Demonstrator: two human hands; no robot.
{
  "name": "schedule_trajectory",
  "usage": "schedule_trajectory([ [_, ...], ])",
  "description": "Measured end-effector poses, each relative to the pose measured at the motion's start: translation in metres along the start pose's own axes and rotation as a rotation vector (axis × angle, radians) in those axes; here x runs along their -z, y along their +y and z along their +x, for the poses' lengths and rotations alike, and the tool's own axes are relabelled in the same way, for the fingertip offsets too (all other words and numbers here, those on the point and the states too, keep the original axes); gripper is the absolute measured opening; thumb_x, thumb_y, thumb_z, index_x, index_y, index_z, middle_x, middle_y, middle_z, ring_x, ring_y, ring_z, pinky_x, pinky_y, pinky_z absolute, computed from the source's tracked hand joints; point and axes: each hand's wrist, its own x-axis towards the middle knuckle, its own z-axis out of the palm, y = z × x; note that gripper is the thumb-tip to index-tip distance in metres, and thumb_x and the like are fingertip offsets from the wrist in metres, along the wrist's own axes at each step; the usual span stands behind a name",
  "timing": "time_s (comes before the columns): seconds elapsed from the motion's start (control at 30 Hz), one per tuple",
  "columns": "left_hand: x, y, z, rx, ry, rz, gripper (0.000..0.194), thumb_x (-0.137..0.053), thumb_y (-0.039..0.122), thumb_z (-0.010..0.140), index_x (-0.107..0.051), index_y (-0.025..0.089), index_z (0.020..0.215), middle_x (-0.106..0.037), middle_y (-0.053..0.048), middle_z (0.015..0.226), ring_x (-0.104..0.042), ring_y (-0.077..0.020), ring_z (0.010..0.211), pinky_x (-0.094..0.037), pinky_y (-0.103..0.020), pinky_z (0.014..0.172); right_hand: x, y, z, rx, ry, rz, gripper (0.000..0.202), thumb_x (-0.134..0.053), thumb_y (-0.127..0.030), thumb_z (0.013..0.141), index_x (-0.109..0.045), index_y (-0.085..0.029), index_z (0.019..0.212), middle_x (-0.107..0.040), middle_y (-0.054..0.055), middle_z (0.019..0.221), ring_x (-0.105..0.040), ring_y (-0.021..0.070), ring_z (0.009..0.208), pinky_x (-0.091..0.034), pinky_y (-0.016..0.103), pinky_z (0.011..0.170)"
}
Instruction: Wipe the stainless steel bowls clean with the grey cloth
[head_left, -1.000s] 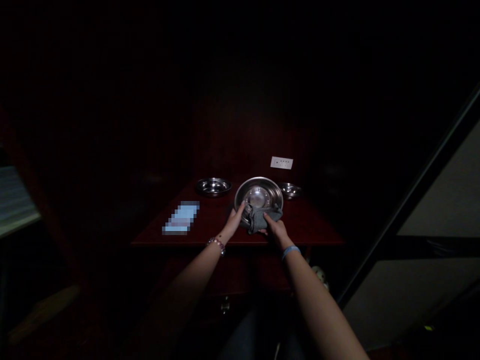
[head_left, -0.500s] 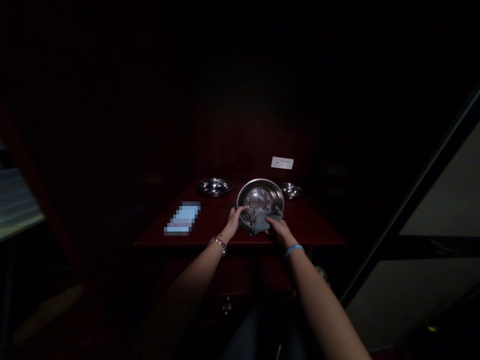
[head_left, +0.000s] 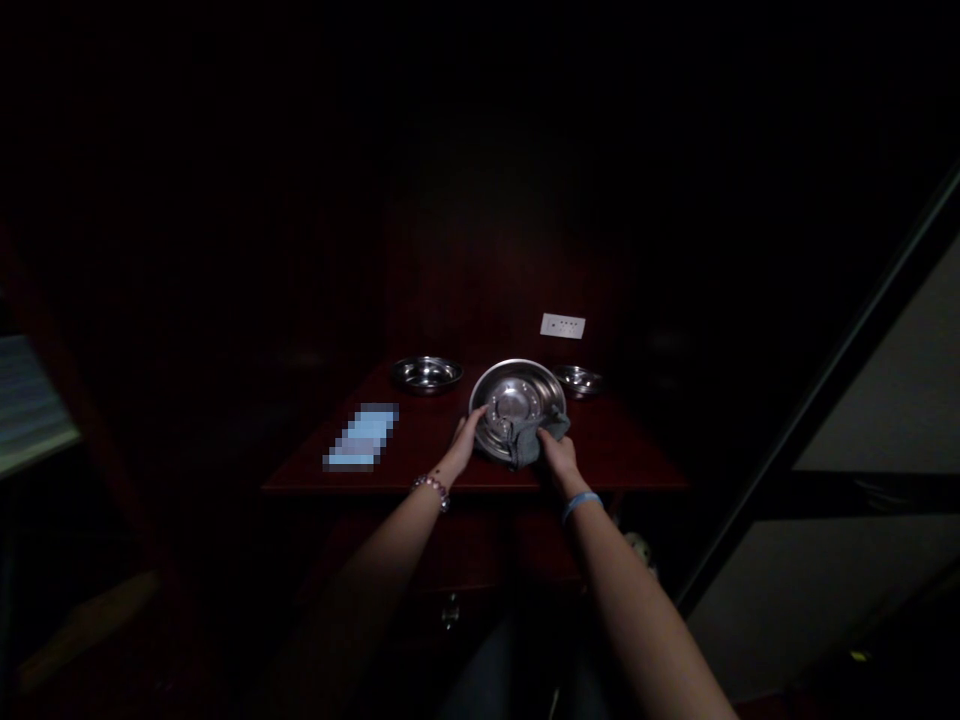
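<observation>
A round steel bowl (head_left: pixel 514 400) is tilted up over the red-brown table, its inside facing me. My left hand (head_left: pixel 463 445) grips its left rim, thumb on the inner edge. A grey cloth (head_left: pixel 527 442) lies over the lower right part of the bowl. My right hand (head_left: pixel 556 452) pinches the cloth against the rim there, thumb on top and the other fingers hidden behind.
On the table (head_left: pixel 420 470), a steel dish (head_left: pixel 427 374) stands at the back left and another (head_left: pixel 578 381) at the back right. A pixelated bright flat object (head_left: pixel 363 436) lies at the left. A socket plate (head_left: pixel 562 326) is on the back wall.
My right hand has shifted slightly up along the bowl's right rim with the cloth, which now bunches differently. The left thumb has moved slightly outward toward the rim.
</observation>
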Motion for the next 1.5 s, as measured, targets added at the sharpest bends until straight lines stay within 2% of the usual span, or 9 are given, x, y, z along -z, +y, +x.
schedule_trajectory([
  [0.17, -0.008, 0.006, -0.010, -0.012, -0.126, -0.020, 0.047, -0.068, 0.049, 0.082, -0.071, 0.017, 0.116, -0.072, -0.011, 0.127, -0.060, -0.0295, 0.128, -0.038, -0.044, 0.116, -0.010, -0.001, -0.004, -0.056, 0.004, 0.150, 0.022, -0.068, -0.028, 0.082, -0.073, -0.014, 0.097, -0.077, 0.009, 0.090, -0.074, 0.0214, 0.091, -0.059, 0.026, 0.072],
  [0.27, -0.013, 0.011, -0.020, -0.086, -0.273, 0.085, 0.044, -0.076, 0.038, 0.077, -0.072, 0.018, 0.116, -0.071, -0.011, 0.128, -0.056, -0.0317, 0.133, -0.036, -0.044, 0.118, -0.017, 0.001, -0.007, -0.123, -0.021, 0.300, 0.022, -0.066, -0.026, 0.085, -0.070, -0.014, 0.102, -0.076, 0.009, 0.093, -0.074, 0.0195, 0.084, -0.060, 0.026, 0.067],
  [0.33, -0.016, 0.012, -0.024, -0.096, -0.318, 0.144, 0.042, -0.079, 0.030, 0.074, -0.072, 0.019, 0.114, -0.071, -0.010, 0.129, -0.054, -0.0311, 0.135, -0.034, -0.043, 0.120, -0.021, 0.002, -0.010, -0.158, -0.039, 0.383, 0.021, -0.065, -0.023, 0.086, -0.068, -0.014, 0.103, -0.076, 0.010, 0.093, -0.073, 0.0185, 0.082, -0.061, 0.026, 0.067],
  [0.5, -0.019, 0.004, -0.016, -0.043, -0.251, 0.098, 0.029, -0.072, 0.023, 0.077, -0.074, 0.019, 0.106, -0.075, -0.008, 0.118, -0.058, -0.0282, 0.130, -0.035, -0.047, 0.119, -0.024, 0.005, -0.011, -0.186, -0.088, 0.444, 0.019, -0.067, -0.020, 0.085, -0.067, -0.015, 0.103, -0.075, 0.009, 0.092, -0.073, 0.0178, 0.085, -0.062, 0.028, 0.071],
  [0.7, -0.011, -0.008, -0.003, -0.006, -0.178, 0.134, 0.028, -0.069, 0.032, 0.079, -0.074, 0.016, 0.101, -0.078, -0.008, 0.106, -0.066, -0.0303, 0.113, -0.042, -0.045, 0.111, -0.023, 0.005, -0.006, -0.196, -0.093, 0.406, 0.016, -0.064, -0.018, 0.084, -0.066, -0.015, 0.099, -0.075, 0.007, 0.091, -0.073, 0.0162, 0.082, -0.060, 0.026, 0.070],
  [1.0, -0.003, 0.006, -0.006, 0.036, 0.043, 0.133, 0.030, -0.070, 0.040, 0.075, -0.071, 0.018, 0.095, -0.077, -0.009, 0.101, -0.068, -0.0288, 0.104, -0.047, -0.044, 0.103, -0.010, 0.008, 0.008, 0.009, -0.024, 0.083, 0.017, -0.066, -0.025, 0.079, -0.072, -0.013, 0.089, -0.077, 0.008, 0.092, -0.073, 0.0188, 0.091, -0.057, 0.023, 0.076],
  [1.23, -0.005, 0.009, -0.010, 0.055, 0.012, 0.070, 0.036, -0.068, 0.045, 0.079, -0.073, 0.017, 0.100, -0.078, -0.011, 0.107, -0.067, -0.0310, 0.114, -0.043, -0.046, 0.110, -0.021, 0.005, -0.003, -0.128, -0.044, 0.278, 0.017, -0.063, -0.023, 0.085, -0.069, -0.013, 0.098, -0.076, 0.009, 0.092, -0.073, 0.0180, 0.078, -0.059, 0.027, 0.068],
  [1.4, -0.010, 0.012, -0.015, -0.059, -0.075, 0.010, 0.041, -0.067, 0.042, 0.082, -0.068, 0.018, 0.115, -0.073, -0.011, 0.123, -0.061, -0.0294, 0.126, -0.038, -0.045, 0.116, -0.023, 0.000, -0.013, -0.164, -0.059, 0.402, 0.017, -0.064, -0.021, 0.087, -0.067, -0.014, 0.102, -0.076, 0.009, 0.097, -0.073, 0.0166, 0.079, -0.059, 0.024, 0.065],
  [1.5, -0.013, 0.016, -0.021, -0.158, -0.143, 0.067, 0.056, -0.074, 0.039, 0.079, -0.058, 0.021, 0.129, -0.065, -0.011, 0.136, -0.056, -0.0266, 0.132, -0.036, -0.040, 0.118, -0.024, -0.001, -0.014, -0.193, -0.046, 0.425, 0.016, -0.062, -0.021, 0.089, -0.066, -0.015, 0.104, -0.075, 0.009, 0.099, -0.073, 0.0164, 0.083, -0.058, 0.023, 0.065],
])
